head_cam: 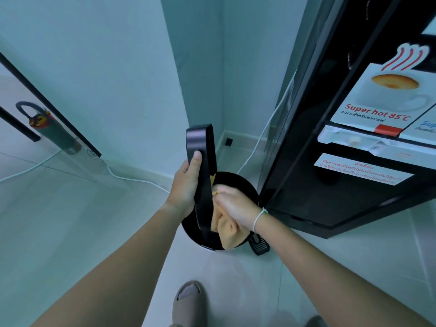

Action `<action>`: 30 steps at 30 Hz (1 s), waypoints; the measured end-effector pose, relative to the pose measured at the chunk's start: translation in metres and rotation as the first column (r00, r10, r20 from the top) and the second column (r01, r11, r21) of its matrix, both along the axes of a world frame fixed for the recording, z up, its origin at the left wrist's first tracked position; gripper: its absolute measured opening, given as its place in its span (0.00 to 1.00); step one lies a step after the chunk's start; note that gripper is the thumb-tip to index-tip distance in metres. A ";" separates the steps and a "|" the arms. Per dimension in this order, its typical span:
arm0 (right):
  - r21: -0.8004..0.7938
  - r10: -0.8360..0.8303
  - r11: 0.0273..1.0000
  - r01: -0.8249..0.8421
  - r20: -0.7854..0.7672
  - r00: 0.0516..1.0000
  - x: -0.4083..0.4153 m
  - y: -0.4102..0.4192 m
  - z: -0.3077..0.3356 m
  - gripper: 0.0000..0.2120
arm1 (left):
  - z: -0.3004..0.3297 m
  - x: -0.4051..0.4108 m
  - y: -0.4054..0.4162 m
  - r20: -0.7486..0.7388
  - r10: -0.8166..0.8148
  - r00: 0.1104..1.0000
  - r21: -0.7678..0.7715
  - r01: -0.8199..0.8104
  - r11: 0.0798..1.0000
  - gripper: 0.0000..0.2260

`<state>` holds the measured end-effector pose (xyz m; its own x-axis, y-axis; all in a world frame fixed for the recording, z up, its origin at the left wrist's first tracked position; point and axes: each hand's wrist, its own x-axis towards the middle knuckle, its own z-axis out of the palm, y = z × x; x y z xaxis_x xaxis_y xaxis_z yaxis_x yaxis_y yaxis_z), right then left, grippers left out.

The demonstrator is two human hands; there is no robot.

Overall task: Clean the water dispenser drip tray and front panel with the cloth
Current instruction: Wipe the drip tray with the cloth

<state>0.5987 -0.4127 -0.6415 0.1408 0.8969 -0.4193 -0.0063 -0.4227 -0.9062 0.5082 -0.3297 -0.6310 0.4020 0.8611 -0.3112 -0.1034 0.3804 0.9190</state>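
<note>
**Drip tray held over bin, cloth wiping inside it**

Head view, nearest first: a slipper [188,300] on the person's foot at the bottom edge, on the pale tiled floor [70,220]. Both bare forearms reach forward from there.

Left hand [185,185] is wrapped around the black drip tray [200,147], thumb on its outer face. The tray is stood on end, almost vertical, its lower end dipping toward a round black bin [245,187] on the floor. Probably held that way so dirt and water fall into the bin, not on the tiles.

Right hand [236,204] is closed on a bunched orange-tan cloth [226,230], pressed against the tray's inner side; the loose end hangs over the bin. A thin white cord sits on that wrist.

A slotted black grille [258,245] lies on the floor just beside the bin, likely the tray's cover, set aside to open the tray up.

The black water dispenser [354,185] stands to the right, touched by neither hand; front panel carries a "Super hot 85°C" sticker [377,97]. Tray step looks underway, panel not yet done.

A white cable [132,178] runs along the wall base.
</note>
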 end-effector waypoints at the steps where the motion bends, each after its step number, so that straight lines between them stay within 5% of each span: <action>1: -0.041 0.073 0.997 -0.069 0.093 0.993 -0.002 -0.004 -0.006 0.11 | 0.003 0.001 0.004 -0.007 0.006 1.000 -0.006 -0.006 1.000 0.17; 5: -0.117 0.264 0.964 -0.237 0.361 0.894 -0.004 -0.017 -0.021 0.11 | 0.008 0.001 0.011 -0.038 0.000 0.999 -0.015 -0.001 1.000 0.22; 8: -0.101 0.371 0.906 -0.411 0.658 0.656 0.003 -0.015 -0.026 0.07 | 0.005 -0.005 0.011 -0.008 0.035 0.999 -0.065 -0.036 0.997 0.30; 11: 0.004 0.258 0.868 -0.497 0.851 0.457 0.007 -0.020 -0.029 0.14 | 0.004 -0.010 0.017 -0.018 0.090 0.996 -0.084 -0.091 0.992 0.33; 15: 0.116 0.057 0.942 -0.316 0.871 0.488 0.016 -0.026 -0.038 0.23 | 0.009 -0.010 0.022 -0.044 0.104 0.994 -0.042 -0.105 0.994 0.21; 19: -0.103 -0.007 0.992 0.075 0.544 0.839 0.018 -0.021 -0.048 0.09 | 0.012 -0.005 0.018 -0.070 0.116 0.991 0.094 -0.109 0.990 0.18; 21: -0.176 -0.173 0.955 0.240 0.330 0.928 0.013 -0.019 -0.051 0.15 | 0.011 -0.002 0.016 -0.052 0.123 0.991 0.119 -0.116 0.986 0.21; 24: -0.244 -0.411 0.876 0.416 0.074 0.909 0.006 -0.021 -0.055 0.28 | 0.012 0.001 0.016 -0.041 0.154 0.987 0.068 -0.151 0.986 0.23; 30: -0.433 -0.576 0.790 0.434 -0.280 0.768 0.005 -0.019 -0.071 0.14 | 0.013 0.000 0.013 0.039 0.160 0.986 -0.048 -0.158 0.986 0.23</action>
